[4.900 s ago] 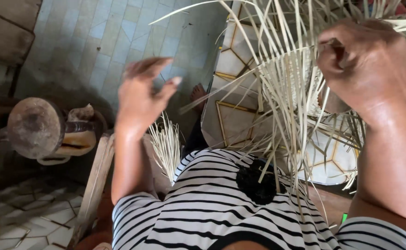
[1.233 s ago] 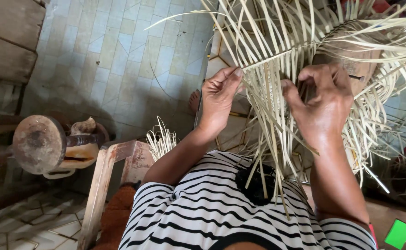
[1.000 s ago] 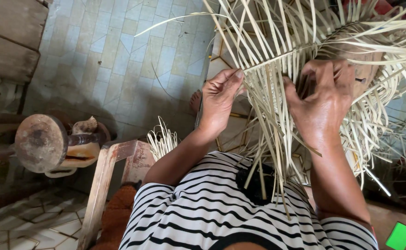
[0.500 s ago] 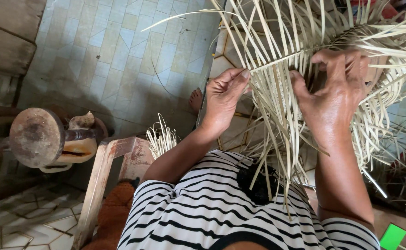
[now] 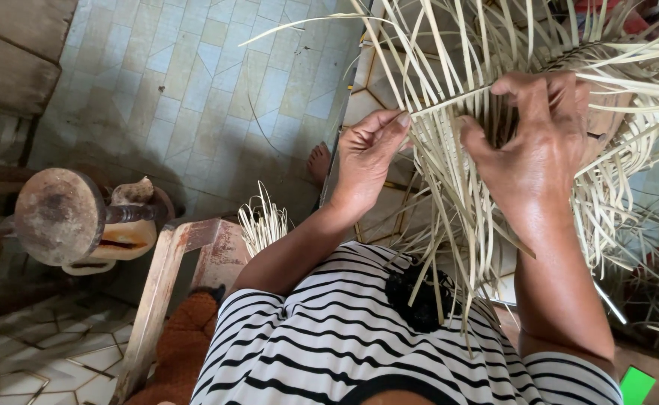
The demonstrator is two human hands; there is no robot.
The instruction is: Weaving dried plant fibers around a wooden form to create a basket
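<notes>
Pale, dried palm-leaf strips make up the largest thing in view: a half-woven mat or basket piece (image 5: 510,97) held up in front of the chest, its woven band near the top right and its loose ends fanning out on every side. Below it a black-and-white striped top (image 5: 329,345) fills the lower middle, and a wooden chair frame (image 5: 164,300) stands at the left above a grey tiled floor (image 5: 194,82). A rusty round metal part (image 5: 59,214) lies further left, and a small bundle of spare strips (image 5: 262,225) rises beside the chair.

Weaving appears to be the step in hand. The right hand (image 5: 532,150) is closed over the woven edge, fingers curled round several strips (how many cannot be told). The left hand (image 5: 367,154) is pinched narrow on a single horizontal strip (image 5: 449,101) at its end.

For the next move, that strip would probably need to be threaded across the uprights and pulled snug, while the edge is kept steady by the right hand.
</notes>
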